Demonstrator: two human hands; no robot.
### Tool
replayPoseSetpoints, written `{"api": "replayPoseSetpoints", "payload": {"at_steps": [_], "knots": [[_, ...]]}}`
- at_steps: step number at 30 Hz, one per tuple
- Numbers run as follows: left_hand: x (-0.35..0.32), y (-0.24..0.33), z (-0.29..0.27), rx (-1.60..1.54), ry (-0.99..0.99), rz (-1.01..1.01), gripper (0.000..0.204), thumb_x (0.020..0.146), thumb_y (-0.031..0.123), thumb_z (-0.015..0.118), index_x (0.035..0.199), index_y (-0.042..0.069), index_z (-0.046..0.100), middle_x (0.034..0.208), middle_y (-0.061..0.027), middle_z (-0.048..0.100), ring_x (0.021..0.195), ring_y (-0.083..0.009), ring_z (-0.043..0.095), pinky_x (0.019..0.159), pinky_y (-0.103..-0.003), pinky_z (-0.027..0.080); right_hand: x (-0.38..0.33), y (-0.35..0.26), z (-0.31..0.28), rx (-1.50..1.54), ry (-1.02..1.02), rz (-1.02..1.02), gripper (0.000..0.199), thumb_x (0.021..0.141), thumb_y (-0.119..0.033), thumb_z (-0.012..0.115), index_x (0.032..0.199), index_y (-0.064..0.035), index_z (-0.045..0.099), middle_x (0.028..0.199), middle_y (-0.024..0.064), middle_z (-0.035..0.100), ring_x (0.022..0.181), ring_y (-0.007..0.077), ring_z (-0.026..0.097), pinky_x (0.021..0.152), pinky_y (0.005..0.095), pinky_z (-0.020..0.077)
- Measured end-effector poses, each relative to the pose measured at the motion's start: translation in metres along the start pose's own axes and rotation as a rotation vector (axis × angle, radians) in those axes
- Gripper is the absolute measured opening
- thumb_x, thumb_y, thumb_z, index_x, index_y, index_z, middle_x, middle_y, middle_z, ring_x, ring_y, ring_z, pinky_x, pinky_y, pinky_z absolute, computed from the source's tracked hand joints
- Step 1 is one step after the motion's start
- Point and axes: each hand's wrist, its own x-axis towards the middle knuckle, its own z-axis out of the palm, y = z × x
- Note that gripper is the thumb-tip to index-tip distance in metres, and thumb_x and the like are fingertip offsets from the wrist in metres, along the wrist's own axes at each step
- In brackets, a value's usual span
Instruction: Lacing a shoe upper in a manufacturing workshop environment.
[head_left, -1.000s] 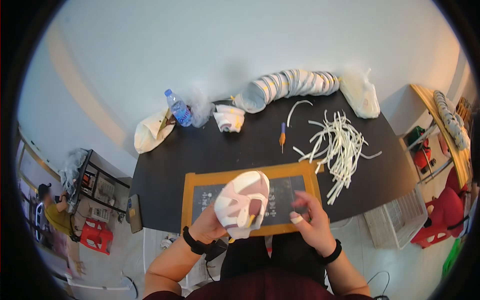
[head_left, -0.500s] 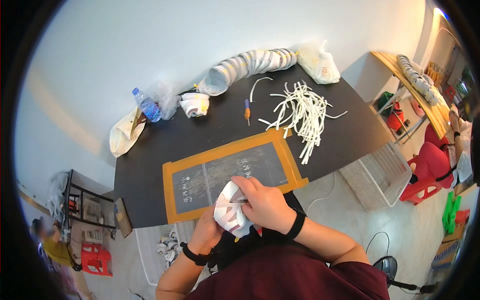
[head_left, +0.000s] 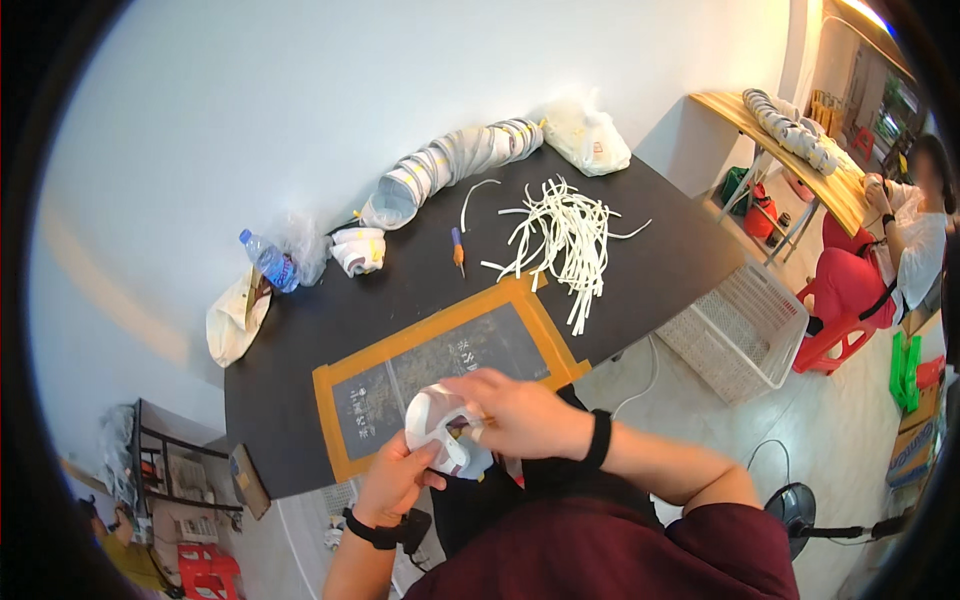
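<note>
Left hand (head_left: pixel 392 478) pinches a white-and-mauve curved piece (head_left: pixel 424 414), thumb on its near side. Piece is off the counter (head_left: pixel 655 275), above its near edge, in front of the torso. Right hand (head_left: pixel 530 415) curled over the piece's right side, fingers partly hidden and blurred; can't tell if gripping. Beyond: dark mat (head_left: pixel 490 340) edged with tan tape. Farther: 1 tool (head_left: pixel 458 250) with orange-and-purple handle, loose pile of white strips (head_left: pixel 568 240) right of it, 1 lone strip (head_left: pixel 467 205). Toward the wall: small white piece (head_left: pixel 358 252), long nested stack (head_left: pixel 450 165), bottle (head_left: pixel 268 260) tilted left, white plastic bag (head_left: pixel 590 142) far right.
</note>
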Motion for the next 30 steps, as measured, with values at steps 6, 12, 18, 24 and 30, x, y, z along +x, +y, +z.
{"api": "replayPoseSetpoints", "payload": {"at_steps": [6, 12, 18, 24, 30], "knots": [[0.011, -0.003, -0.01, -0.263, 0.046, 0.181, 0.03, 0.093, 0.007, 0.057, 0.123, 0.004, 0.054, 0.109, -0.0082, 0.065, 0.088, -0.0179, 0.064, 0.06, -0.027, 0.052, 0.053, 0.059, -0.078, -0.298, 0.121, 0.206, 0.019, 0.086, -0.012, 0.054, 0.099, -0.0111, 0.067, 0.096, 0.0115, 0.064, 0.089, 0.0304, 0.064, 0.08, 0.0402, 0.0517], [0.019, 0.004, 0.0, -0.386, 0.025, 0.208, 0.032, 0.094, 0.008, 0.053, 0.126, 0.004, 0.051, 0.11, -0.0094, 0.064, 0.087, -0.0194, 0.064, 0.058, -0.028, 0.051, 0.115, 0.125, -0.085, -0.608, 0.011, 0.289, 0.016, 0.084, -0.015, 0.058, 0.096, -0.0105, 0.069, 0.102, 0.0142, 0.063, 0.094, 0.0324, 0.065, 0.08, 0.0416, 0.052], [0.012, -0.008, -0.018, -0.421, -0.007, 0.196, 0.03, 0.096, 0.009, 0.052, 0.124, 0.0, 0.052, 0.106, -0.011, 0.064, 0.083, -0.0207, 0.064, 0.057, -0.029, 0.051, 0.142, 0.158, -0.054, -0.782, -0.008, 0.314, 0.021, 0.083, -0.013, 0.059, 0.103, -0.0091, 0.066, 0.105, 0.016, 0.06, 0.094, 0.0337, 0.067, 0.076, 0.0434, 0.0545], [0.008, -0.018, -0.018, -0.311, 0.017, 0.2, 0.023, 0.099, 0.019, 0.051, 0.111, 0.001, 0.06, 0.088, -0.0054, 0.066, 0.069, -0.0138, 0.06, 0.057, -0.025, 0.047, 0.137, 0.153, -0.062, -0.775, -0.035, 0.234, 0.02, 0.083, -0.011, 0.057, 0.1, -0.0085, 0.066, 0.103, 0.0168, 0.059, 0.09, 0.0345, 0.066, 0.076, 0.0442, 0.054], [0.012, -0.01, -0.012, -0.269, 0.039, 0.223, 0.022, 0.098, 0.02, 0.051, 0.107, 0.002, 0.06, 0.091, -0.0057, 0.065, 0.077, -0.0151, 0.059, 0.062, -0.026, 0.045, 0.139, 0.156, -0.063, -0.71, 0.04, 0.204, 0.015, 0.085, -0.013, 0.056, 0.097, -0.0079, 0.064, 0.095, 0.0158, 0.064, 0.09, 0.0347, 0.066, 0.076, 0.0448, 0.0529]]}}
